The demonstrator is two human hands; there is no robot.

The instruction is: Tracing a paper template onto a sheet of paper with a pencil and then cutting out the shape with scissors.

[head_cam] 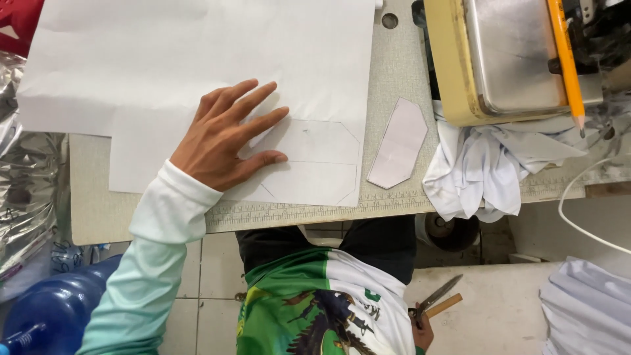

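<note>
Left hand [223,135] flat, fingers spread, palm down on a big white paper sheet [197,66], pinning it to the worktop [394,79]; it grips nothing. Just past the fingertips, pencil lines on the sheet outline a long shape with clipped corners [309,161]. Pale mint sleeve [148,263] runs back from the wrist, off the worktop edge.

Right hand [422,334] is low, below the worktop near the lap, closed around a pair of scissors [437,297], blades angled up and away, together with a wooden ruler [445,305] lying alongside them.

Right of the left hand, apart from the sheet: a small paper template [399,142], same clipped-corner shape, lying flat. Further right, a heap of white cloth [486,167] hangs over the worktop edge. Beyond it, a cream-coloured machine with a metal plate [499,56]; a yellow pencil [566,62] appears to lie across it, point toward the worker.

Left of the arm: crinkled silver foil [23,190], and a blue water jug [62,302] on the floor.
</note>
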